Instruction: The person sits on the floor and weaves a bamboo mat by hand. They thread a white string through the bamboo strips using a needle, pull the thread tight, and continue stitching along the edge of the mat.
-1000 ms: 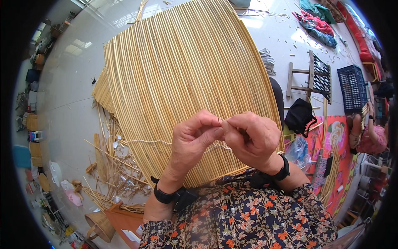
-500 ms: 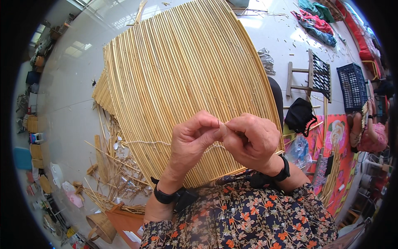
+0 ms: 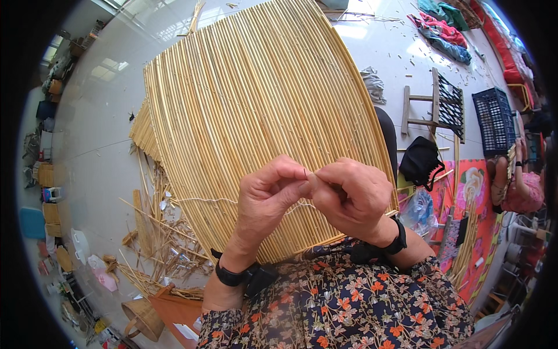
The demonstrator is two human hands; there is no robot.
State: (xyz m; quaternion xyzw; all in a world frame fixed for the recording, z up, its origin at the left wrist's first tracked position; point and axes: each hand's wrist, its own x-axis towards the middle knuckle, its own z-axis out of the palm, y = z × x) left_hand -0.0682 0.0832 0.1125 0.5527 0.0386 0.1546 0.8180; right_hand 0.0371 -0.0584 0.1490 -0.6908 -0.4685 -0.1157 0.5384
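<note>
A large mat of thin straw-coloured stalks (image 3: 250,110) lies in front of me, and both my hands are raised over its near part with fingertips meeting. My left hand (image 3: 270,189) is closed in a pinch on a thin dark needle (image 3: 306,173), of which only a short tip shows. Close against it, my right hand (image 3: 354,192) is closed, thumb and forefinger pressed together. A white string (image 3: 209,199) crosses the mat from its left edge, passes behind my left hand and runs to the right hand's fingers. The string's end is hidden in the fingers.
Loose stalks and scraps (image 3: 174,227) litter the floor at left, near a woven basket (image 3: 143,319). On the right are a folding stool (image 3: 435,107), a black bag (image 3: 421,161), a dark blue crate (image 3: 494,122) and a floral red mat (image 3: 471,215). Another person (image 3: 523,189) sits at far right.
Almost nothing differs. My left hand has shifted very slightly, and the fingertips stay together in the same pinch.
</note>
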